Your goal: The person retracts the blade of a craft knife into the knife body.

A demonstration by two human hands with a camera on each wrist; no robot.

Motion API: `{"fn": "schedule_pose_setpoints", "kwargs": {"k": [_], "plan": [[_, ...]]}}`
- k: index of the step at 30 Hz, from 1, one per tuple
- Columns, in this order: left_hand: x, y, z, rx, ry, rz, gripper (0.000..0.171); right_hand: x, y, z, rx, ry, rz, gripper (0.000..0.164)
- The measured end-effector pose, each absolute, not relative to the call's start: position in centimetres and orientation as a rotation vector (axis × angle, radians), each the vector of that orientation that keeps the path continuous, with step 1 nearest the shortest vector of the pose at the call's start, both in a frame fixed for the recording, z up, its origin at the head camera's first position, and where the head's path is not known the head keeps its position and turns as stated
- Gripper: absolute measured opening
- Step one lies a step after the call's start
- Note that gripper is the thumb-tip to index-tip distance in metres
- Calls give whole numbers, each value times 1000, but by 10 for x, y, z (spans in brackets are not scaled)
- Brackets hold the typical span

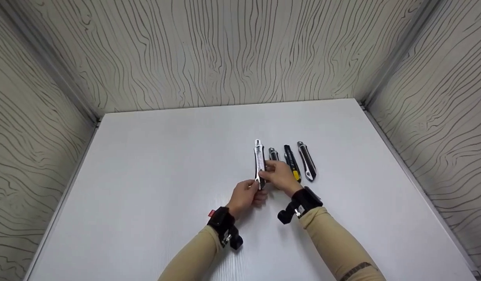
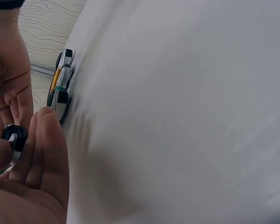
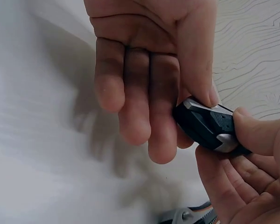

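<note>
A silver and black snap-off utility knife (image 1: 259, 158) is held up by both hands above the white table, its narrow tip pointing away. My left hand (image 1: 244, 196) pinches its near end between thumb and fingers. From the right, my right hand (image 1: 281, 176) pinches the same knife's side. The right wrist view shows the knife's dark end (image 3: 203, 125) between both thumbs and forefingers, while the other right fingers (image 3: 135, 102) extend loosely. In the left wrist view, the left thumb partly covers the knife (image 2: 16, 135).
Right of the held knife lie a silver-grey utility knife (image 1: 274, 153), partly hidden by the right hand, a black and yellow one (image 1: 290, 158) and another silver-black one (image 1: 306, 160). Wood-patterned panels (image 1: 224, 54) enclose the white table (image 1: 154, 164) at the back and sides.
</note>
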State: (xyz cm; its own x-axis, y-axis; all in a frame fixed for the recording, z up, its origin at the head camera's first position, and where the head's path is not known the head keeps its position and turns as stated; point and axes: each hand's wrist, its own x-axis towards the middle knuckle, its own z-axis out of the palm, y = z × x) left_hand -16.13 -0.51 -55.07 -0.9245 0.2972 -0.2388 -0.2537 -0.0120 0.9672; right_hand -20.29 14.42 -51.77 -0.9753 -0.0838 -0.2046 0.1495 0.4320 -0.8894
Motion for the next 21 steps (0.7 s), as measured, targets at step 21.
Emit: {"fn": "schedule_pose_setpoints", "kwargs": {"k": [21], "plan": [[-161, -30, -553, -9, 1821, 2008, 39, -206, 137, -531, 82, 2747, -1199, 36]]}}
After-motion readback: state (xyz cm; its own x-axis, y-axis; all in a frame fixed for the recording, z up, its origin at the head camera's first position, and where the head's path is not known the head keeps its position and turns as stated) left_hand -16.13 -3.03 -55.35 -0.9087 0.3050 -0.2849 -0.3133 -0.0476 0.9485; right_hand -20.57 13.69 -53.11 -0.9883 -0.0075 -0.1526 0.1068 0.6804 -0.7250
